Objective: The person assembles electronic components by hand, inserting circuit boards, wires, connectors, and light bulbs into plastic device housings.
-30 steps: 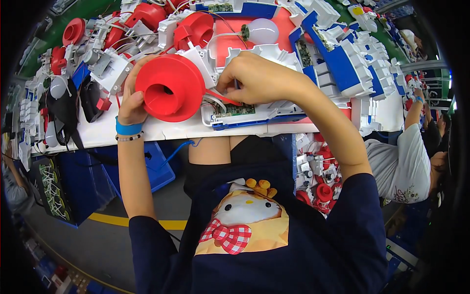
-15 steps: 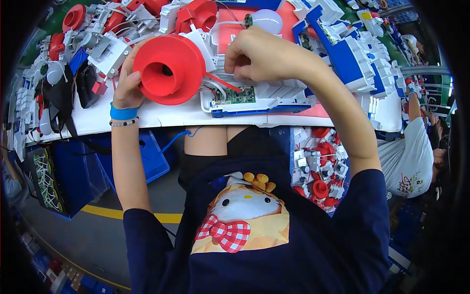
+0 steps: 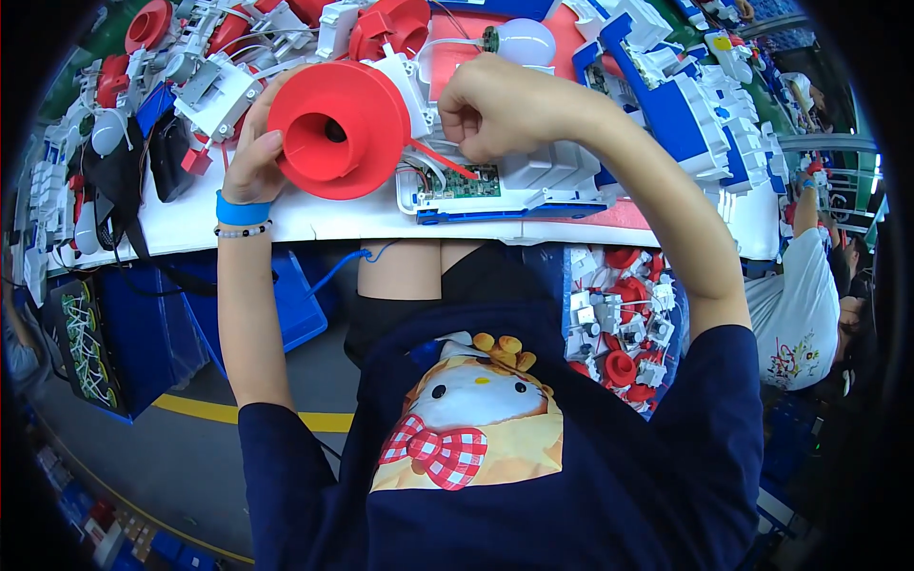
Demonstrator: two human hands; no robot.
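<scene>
Head view: my left hand (image 3: 255,157) grips the red cup (image 3: 371,133) by its left side, thumb on the front, other fingers behind. My right hand (image 3: 509,109) is curled, thumb and finger close together; I can't tell if they pinch anything. I think it's best to hold the cup still and work gently with my right, so the wires (image 3: 430,168) don't get pulled. The cup is up above the table (image 3: 305,222), by the left end of the white case (image 3: 557,169). It is round and wide, with a short tube in front and a dark hole inside. A thin red strip (image 3: 443,160) runs from its right edge over the green board (image 3: 473,183). Farther back is a round bulb (image 3: 526,43).
</scene>
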